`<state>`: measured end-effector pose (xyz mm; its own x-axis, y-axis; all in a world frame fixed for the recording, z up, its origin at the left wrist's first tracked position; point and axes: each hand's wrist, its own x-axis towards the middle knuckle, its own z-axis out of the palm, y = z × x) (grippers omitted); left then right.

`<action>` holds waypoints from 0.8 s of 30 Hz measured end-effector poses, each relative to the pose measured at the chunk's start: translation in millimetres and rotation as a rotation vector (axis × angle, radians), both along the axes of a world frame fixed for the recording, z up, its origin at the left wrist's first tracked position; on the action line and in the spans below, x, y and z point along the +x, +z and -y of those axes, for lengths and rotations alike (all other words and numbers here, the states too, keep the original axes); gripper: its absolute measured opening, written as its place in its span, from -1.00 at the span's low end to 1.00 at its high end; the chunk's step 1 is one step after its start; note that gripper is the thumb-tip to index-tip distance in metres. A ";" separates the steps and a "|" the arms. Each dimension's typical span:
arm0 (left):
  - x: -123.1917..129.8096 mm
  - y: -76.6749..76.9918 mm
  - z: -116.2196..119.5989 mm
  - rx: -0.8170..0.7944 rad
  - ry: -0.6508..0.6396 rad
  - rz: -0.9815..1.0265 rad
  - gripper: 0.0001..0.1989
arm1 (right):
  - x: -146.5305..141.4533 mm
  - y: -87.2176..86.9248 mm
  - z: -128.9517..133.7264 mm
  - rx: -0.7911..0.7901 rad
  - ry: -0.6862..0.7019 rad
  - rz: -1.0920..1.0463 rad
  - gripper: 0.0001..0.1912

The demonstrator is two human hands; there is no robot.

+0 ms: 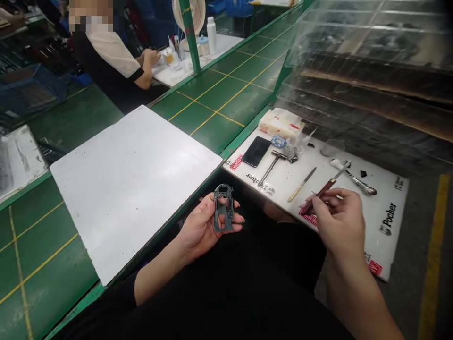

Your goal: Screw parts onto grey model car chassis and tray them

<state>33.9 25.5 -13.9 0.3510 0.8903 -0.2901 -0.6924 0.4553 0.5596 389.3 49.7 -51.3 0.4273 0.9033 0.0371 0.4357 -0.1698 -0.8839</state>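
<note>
My left hand [203,222] is closed around a small dark grey model car body shell [218,222], held upright with its openings showing. It is above my lap, between the two work surfaces. My right hand [339,219] grips a slim tool with a red-brown wooden handle [323,191] and a metal end, which points up and away over the white board [375,226]. Beside it on the board lies a small pointed blade with a pale yellow handle [296,192]. Beyond the tool's tip rests a shiny metal spoon-shaped tool [361,184].
A phone [256,151], a T-shaped metal tool [272,167], a tissue pack [281,123] and a plastic bag [295,146] lie on the board. Left, a white sheet [138,189] covers the green bench [244,80]. Racks [371,80] stand right. Another person [109,56] sits across.
</note>
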 end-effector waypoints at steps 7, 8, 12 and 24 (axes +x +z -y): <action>-8.1 4.8 0.8 0.061 -0.004 0.032 -0.59 | -55.8 49.7 32.9 0.117 0.526 -0.433 -0.72; -9.5 4.6 1.3 0.077 0.006 0.031 -0.60 | -61.1 54.7 34.2 0.098 0.569 -0.389 -0.77; -17.4 1.3 5.1 0.146 0.048 0.026 -0.60 | -75.5 68.4 32.5 0.054 0.679 -0.135 -0.87; -43.5 -0.4 15.6 0.283 0.068 0.062 -0.74 | -110.8 93.5 10.4 0.185 0.975 0.136 -0.76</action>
